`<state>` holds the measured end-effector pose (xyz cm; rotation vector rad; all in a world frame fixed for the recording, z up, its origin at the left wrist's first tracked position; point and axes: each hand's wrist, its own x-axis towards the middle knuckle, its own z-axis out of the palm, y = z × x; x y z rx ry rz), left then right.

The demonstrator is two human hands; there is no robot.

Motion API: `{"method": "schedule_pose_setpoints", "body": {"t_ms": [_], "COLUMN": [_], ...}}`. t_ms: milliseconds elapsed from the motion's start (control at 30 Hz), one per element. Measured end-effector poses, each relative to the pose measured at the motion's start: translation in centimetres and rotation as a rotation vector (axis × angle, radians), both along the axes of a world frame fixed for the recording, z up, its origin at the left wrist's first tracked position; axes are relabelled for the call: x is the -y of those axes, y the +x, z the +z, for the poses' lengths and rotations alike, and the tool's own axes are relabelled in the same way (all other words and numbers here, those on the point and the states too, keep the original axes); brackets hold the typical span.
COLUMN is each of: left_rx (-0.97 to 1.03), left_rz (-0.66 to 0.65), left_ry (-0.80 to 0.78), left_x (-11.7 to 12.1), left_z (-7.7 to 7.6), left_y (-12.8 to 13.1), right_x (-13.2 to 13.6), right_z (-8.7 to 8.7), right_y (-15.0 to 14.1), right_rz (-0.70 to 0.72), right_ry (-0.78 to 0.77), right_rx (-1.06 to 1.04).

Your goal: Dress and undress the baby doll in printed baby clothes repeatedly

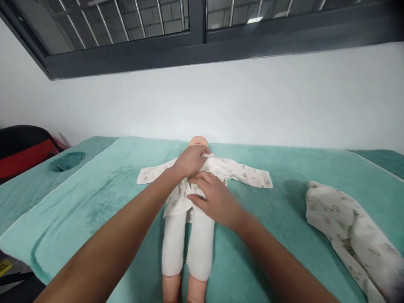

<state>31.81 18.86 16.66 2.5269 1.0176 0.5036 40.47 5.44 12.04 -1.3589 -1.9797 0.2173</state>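
A baby doll [186, 235] lies on its back on a teal towel [94, 198], head toward the wall. It wears a white printed top [246, 173] with sleeves spread out and white trousers. My left hand [191, 162] is closed at the doll's chest near the neck, pinching a bit of the top's white fabric. My right hand [214, 198] rests on the doll's belly, fingers curled onto the top's front edge.
A second printed white garment [350, 231] lies bunched on the towel at the right. A face hole [67, 161] shows in the padded table at the left. A black and red object [23, 151] sits past the left edge. A white wall stands behind.
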Motion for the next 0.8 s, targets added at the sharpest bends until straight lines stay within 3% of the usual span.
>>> {"method": "schedule_pose_setpoints", "body": {"t_ms": [167, 233, 300, 367, 433, 533, 633, 700, 800], "left_rx": [0.219, 0.338, 0.505, 0.634, 0.668, 0.604, 0.352, 0.166, -0.136], "left_rz": [0.283, 0.339, 0.471, 0.705, 0.960, 1.299, 1.442, 1.476, 1.446], "left_ry": [0.282, 0.359, 0.417, 0.488, 0.521, 0.298, 0.062, -0.028, -0.030], "left_x": [-1.1, 0.5, 4.0, 9.1, 14.5, 21.2, 24.7, 25.4, 25.0], "left_z": [-1.8, -2.6, -4.1, -7.0, -11.6, -19.9, -26.5, -28.6, -28.6], "left_y": [-2.2, -5.2, -9.5, -14.4, -19.2, -26.0, -32.0, -35.2, -39.1], "right_x": [-0.4, -0.7, -0.9, -1.2, -1.5, -1.8, -1.3, -0.6, 0.5], "right_z": [-0.3, -0.3, -0.4, -0.5, -0.8, -1.3, -1.6, -1.7, -2.1], "right_y": [0.1, 0.3, 0.5, 0.7, 0.9, 0.7, 0.2, 0.0, 0.3], "right_rz": [-0.090, -0.063, -0.052, -0.087, -0.157, -0.249, -0.338, -0.429, -0.540], "right_ry": [-0.004, -0.007, -0.021, -0.040, -0.050, -0.059, -0.046, -0.046, -0.110], "right_rx": [-0.023, -0.026, -0.046, -0.068, -0.087, -0.099, -0.114, -0.135, -0.173]}}
